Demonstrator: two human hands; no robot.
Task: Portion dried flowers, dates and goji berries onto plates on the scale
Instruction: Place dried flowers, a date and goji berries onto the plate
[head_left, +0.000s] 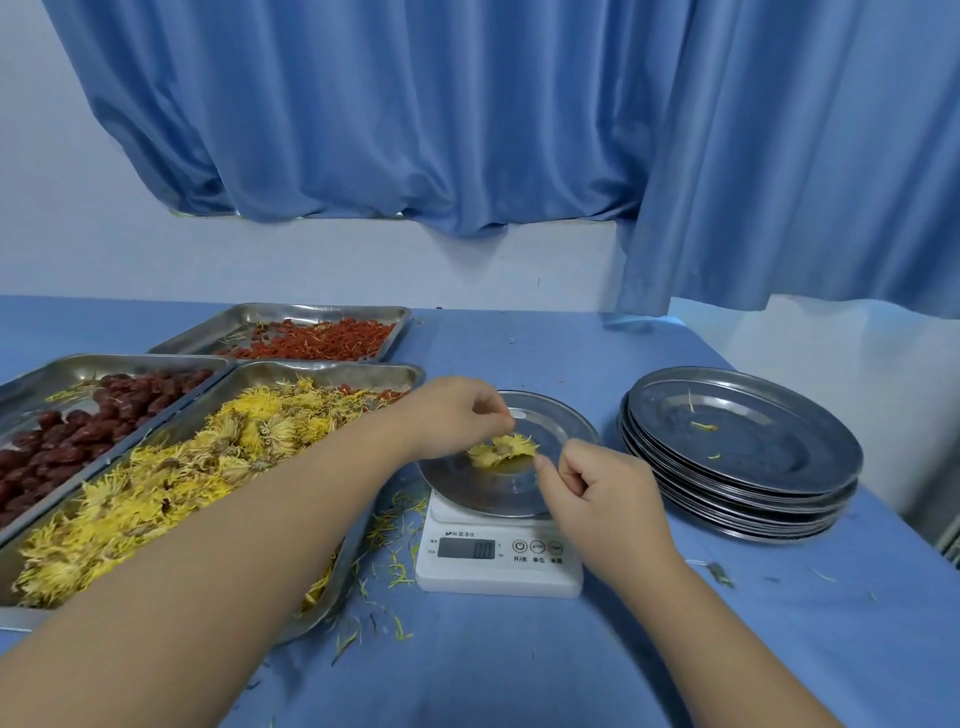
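A white digital scale (498, 558) stands on the blue table and carries a round steel plate (563, 426). One yellow dried flower (501, 449) lies on that plate. My left hand (457, 415) hovers over the plate's left side, fingertips pinched at the flower's top edge. My right hand (605, 493) is at the plate's near right rim, thumb and forefinger pinched close to the flower's right tip. Whether either hand grips the flower, I cannot tell. A tray of dried flowers (171, 483), a tray of red dates (78, 426) and a tray of goji berries (317, 338) sit to the left.
A stack of several steel plates (737, 452) stands right of the scale, with a few petals on the top one. Loose yellow petals (389, 525) litter the cloth between the flower tray and the scale. A blue curtain (467, 130) hangs behind the table.
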